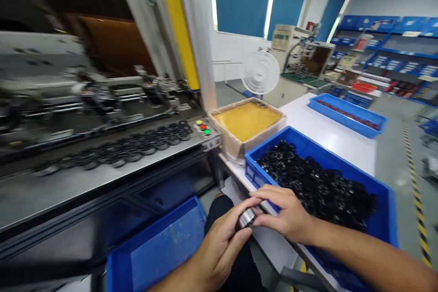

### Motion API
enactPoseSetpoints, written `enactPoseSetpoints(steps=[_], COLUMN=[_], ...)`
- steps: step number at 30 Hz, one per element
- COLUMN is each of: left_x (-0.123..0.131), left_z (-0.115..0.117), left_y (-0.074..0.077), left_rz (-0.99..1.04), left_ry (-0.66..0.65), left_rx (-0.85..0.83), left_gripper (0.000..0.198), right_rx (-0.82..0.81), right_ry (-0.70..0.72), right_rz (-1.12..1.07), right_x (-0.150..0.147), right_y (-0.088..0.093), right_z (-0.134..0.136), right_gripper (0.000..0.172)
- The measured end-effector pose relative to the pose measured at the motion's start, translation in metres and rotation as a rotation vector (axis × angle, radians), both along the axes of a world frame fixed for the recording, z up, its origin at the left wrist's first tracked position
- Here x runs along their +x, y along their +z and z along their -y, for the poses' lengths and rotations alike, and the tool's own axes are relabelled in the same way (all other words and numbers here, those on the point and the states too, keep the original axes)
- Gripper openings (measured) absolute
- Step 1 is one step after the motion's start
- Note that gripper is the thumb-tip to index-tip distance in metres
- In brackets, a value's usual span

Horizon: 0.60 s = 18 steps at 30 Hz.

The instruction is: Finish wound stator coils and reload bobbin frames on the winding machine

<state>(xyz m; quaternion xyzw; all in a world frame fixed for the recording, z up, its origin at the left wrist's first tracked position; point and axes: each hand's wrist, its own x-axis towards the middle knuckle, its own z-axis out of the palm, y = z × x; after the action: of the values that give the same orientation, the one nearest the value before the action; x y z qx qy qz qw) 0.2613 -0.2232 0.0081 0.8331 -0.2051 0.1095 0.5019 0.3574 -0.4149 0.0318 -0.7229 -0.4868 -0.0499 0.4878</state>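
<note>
Low in the middle of the head view, my left hand (219, 246) and my right hand (285, 212) meet around a small shiny metal ring (246, 218). Both hands pinch it with closed fingers, just in front of the near corner of a blue bin (385, 216) filled with black ring-shaped parts (315, 187). The ring is partly hidden by my fingers.
A cardboard box of yellow material (246, 121) stands behind the blue bin on the white table (328, 134). Left is a machine bed with a row of black rings (137, 148) and coloured buttons (203, 127). Another blue bin (157, 248) sits below. A white fan (260, 73) and shelves (393, 50) are behind.
</note>
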Motion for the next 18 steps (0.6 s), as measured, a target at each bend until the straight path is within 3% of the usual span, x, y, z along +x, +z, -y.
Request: enactPoseSetpoints(steps=[1, 3, 5, 7, 9, 12, 18], left_x=[0.001, 0.002, -0.001, -0.009, -0.017, -0.021, -0.014], left_z=[-0.016, -0.063, -0.128, -0.196, -0.254, -0.306, -0.339], left_y=[0.001, 0.004, 0.007, 0.010, 0.008, -0.002, -0.018], left_rz=[0.019, 0.063, 0.061, -0.016, -0.118, -0.228, -0.244], left_ry=[0.076, 0.380, 0.783, 1.038, 1.213, 1.229, 0.994], left_rx=[0.090, 0.308, 0.496, 0.571, 0.651, 0.756, 0.898], left_gripper=[0.043, 0.040, 0.042, 0.041, 0.040, 0.039, 0.049], right_rx=[-0.046, -0.111, -0.148, -0.165, -0.178, -0.196, -0.273], right_ry=[-0.037, -0.126, -0.163, -0.157, -0.144, -0.162, -0.263], right_rz=[0.021, 0.097, 0.190, 0.273, 0.345, 0.464, 0.486], right_x=[0.001, 0.006, 0.013, 0.017, 0.017, 0.015, 0.049], right_y=[-0.001, -0.005, -0.008, -0.010, -0.008, -0.003, -0.008], right_z=[0.002, 0.005, 0.008, 0.009, 0.009, 0.009, 0.034], right_gripper=[0.038, 0.037, 0.034, 0.032, 0.033, 0.032, 0.029])
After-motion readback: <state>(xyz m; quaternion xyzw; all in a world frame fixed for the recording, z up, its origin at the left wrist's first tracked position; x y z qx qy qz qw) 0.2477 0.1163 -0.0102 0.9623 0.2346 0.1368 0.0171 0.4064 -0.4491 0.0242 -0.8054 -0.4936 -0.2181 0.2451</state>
